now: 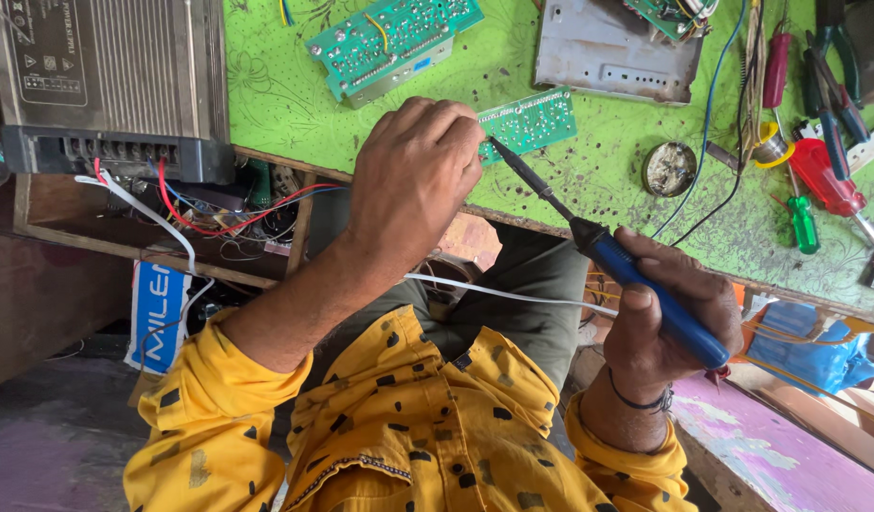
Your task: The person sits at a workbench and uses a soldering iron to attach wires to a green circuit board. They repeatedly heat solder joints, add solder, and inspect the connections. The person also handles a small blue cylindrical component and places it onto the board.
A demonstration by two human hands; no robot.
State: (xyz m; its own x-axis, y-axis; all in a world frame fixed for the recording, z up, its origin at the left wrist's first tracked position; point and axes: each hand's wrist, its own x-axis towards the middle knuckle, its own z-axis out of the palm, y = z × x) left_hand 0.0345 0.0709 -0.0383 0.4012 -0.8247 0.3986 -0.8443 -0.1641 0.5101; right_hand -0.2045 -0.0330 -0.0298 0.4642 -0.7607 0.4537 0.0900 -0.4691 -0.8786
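1. the left hand (413, 175) rests curled on the edge of a green-covered workbench (285, 104), fingertips pressed together on a small green circuit board (532, 121).
2. the right hand (669, 313) is wrapped around the blue handle of a soldering iron (607, 251), near the person's lap.
3. the iron's dark tip reaches up to the board, just beside the left fingertips.
4. a round solder tin (669, 169) and screwdrivers (816, 190) lie to the right.
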